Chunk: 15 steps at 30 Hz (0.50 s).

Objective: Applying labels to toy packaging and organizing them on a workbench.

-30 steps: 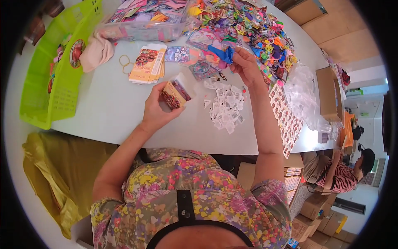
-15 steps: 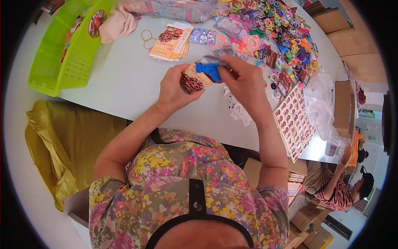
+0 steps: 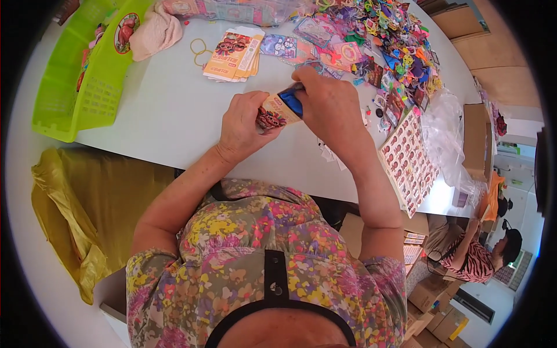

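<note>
Over the near part of the table, my left hand (image 3: 239,123) is closed around a small orange-and-cream printed cardboard box (image 3: 272,113), tilted with its opening toward the upper right. A shiny blue piece (image 3: 291,103), perhaps a foil or plastic packet, shows in the box's mouth. My right hand (image 3: 332,103) is closed with its fingertips at that opening, pinching the blue piece; the fingertips are partly hidden behind the hand. Just beyond lies a stack of flat printed cartons (image 3: 234,55) of the same colours, beside yellow rubber bands (image 3: 200,53).
A green plastic basket (image 3: 96,107) stands at the left, a pink cloth (image 3: 156,36) next to it. Colourful trinkets (image 3: 400,49) are heaped at the far right. Nearer lie a sticker sheet (image 3: 409,162), clear plastic film (image 3: 447,139) and small white slips (image 3: 329,153). Another person (image 3: 473,258) sits at right.
My right hand has lowered the blue piece into the box's opening; it stuck out above the box before. My left hand keeps hold of the box. The view has shifted slightly.
</note>
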Each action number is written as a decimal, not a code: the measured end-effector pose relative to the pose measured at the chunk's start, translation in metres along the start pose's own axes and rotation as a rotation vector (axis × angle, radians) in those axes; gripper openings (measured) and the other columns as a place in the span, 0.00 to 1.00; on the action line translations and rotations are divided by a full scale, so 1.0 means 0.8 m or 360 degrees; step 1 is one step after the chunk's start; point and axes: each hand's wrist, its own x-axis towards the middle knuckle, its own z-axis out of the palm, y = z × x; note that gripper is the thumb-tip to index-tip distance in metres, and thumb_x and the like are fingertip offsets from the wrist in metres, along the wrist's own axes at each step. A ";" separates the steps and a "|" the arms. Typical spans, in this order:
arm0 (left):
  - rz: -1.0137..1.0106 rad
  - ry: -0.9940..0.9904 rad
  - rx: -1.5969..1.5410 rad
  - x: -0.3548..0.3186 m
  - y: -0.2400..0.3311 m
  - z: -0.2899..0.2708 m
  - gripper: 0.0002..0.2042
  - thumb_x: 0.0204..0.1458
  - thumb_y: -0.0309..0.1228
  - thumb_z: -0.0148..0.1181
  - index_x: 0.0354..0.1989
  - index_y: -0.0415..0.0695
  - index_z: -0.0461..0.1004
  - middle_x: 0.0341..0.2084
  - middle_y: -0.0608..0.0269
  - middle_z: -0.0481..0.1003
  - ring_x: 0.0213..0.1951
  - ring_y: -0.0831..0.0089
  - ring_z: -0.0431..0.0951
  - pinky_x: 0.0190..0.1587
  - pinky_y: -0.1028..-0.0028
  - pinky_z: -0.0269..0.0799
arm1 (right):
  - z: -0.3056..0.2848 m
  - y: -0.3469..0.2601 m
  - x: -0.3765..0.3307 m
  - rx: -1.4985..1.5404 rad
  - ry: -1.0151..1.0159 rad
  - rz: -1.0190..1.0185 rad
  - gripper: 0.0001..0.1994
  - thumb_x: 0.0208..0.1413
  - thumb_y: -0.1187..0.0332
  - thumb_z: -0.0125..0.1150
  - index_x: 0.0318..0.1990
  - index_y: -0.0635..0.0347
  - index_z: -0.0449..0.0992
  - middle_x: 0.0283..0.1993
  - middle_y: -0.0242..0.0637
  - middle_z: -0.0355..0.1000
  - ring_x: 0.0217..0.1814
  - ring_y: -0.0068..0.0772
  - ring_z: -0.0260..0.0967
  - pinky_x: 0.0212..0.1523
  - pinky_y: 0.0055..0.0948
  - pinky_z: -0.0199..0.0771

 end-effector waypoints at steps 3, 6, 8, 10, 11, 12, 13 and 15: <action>-0.0044 -0.0009 -0.0061 0.004 0.005 -0.002 0.34 0.28 0.30 0.76 0.49 0.43 0.65 0.40 0.56 0.72 0.40 0.55 0.72 0.42 0.63 0.71 | 0.004 -0.004 0.002 -0.0084 -0.0026 0.0062 0.06 0.48 0.76 0.60 0.35 0.59 0.74 0.26 0.42 0.75 0.28 0.45 0.74 0.29 0.40 0.71; 0.0020 -0.0037 -0.0032 0.003 0.003 -0.005 0.32 0.30 0.29 0.78 0.47 0.42 0.68 0.38 0.59 0.72 0.38 0.66 0.75 0.40 0.71 0.74 | 0.006 -0.007 0.002 -0.0042 -0.0316 0.0025 0.10 0.47 0.76 0.62 0.38 0.59 0.73 0.27 0.42 0.75 0.29 0.45 0.74 0.29 0.40 0.72; -0.0056 0.0059 -0.0058 0.005 0.004 -0.001 0.33 0.30 0.29 0.78 0.48 0.42 0.67 0.38 0.59 0.72 0.38 0.67 0.76 0.40 0.71 0.74 | 0.011 0.001 0.002 0.0061 0.0174 0.0007 0.11 0.45 0.77 0.62 0.39 0.59 0.73 0.27 0.41 0.75 0.28 0.45 0.74 0.29 0.39 0.72; -0.0054 0.0047 -0.0082 0.003 0.002 0.000 0.34 0.29 0.30 0.78 0.48 0.42 0.66 0.38 0.58 0.72 0.38 0.62 0.74 0.41 0.67 0.73 | 0.008 0.000 -0.002 0.0169 0.0143 0.0056 0.11 0.45 0.78 0.63 0.38 0.59 0.73 0.28 0.40 0.75 0.28 0.43 0.74 0.29 0.37 0.72; -0.0047 0.0033 -0.0106 0.002 0.002 0.000 0.34 0.28 0.31 0.77 0.48 0.43 0.66 0.39 0.56 0.72 0.39 0.56 0.73 0.42 0.64 0.72 | 0.007 0.000 -0.004 0.0277 0.0117 0.0108 0.11 0.45 0.78 0.63 0.38 0.59 0.73 0.28 0.40 0.75 0.28 0.42 0.74 0.29 0.35 0.73; -0.0052 0.0032 -0.0104 0.001 0.002 0.000 0.34 0.28 0.31 0.77 0.48 0.43 0.66 0.39 0.56 0.72 0.39 0.56 0.73 0.42 0.64 0.72 | 0.011 -0.003 -0.005 0.0281 0.0113 0.0108 0.11 0.45 0.78 0.63 0.38 0.59 0.73 0.28 0.40 0.75 0.28 0.42 0.74 0.29 0.35 0.73; -0.0058 0.0018 -0.0120 0.001 0.001 0.000 0.34 0.28 0.31 0.77 0.48 0.43 0.66 0.39 0.56 0.72 0.39 0.57 0.73 0.42 0.64 0.72 | 0.018 -0.007 -0.006 0.0229 0.0165 0.0056 0.11 0.46 0.78 0.63 0.39 0.60 0.73 0.28 0.40 0.75 0.28 0.41 0.75 0.30 0.34 0.73; -0.0060 0.0000 -0.0138 0.001 0.001 0.001 0.34 0.28 0.31 0.77 0.48 0.43 0.66 0.39 0.57 0.72 0.39 0.57 0.73 0.42 0.65 0.72 | 0.022 -0.008 -0.009 0.0175 0.0221 0.0010 0.10 0.47 0.77 0.62 0.39 0.60 0.73 0.28 0.40 0.75 0.29 0.40 0.75 0.30 0.33 0.73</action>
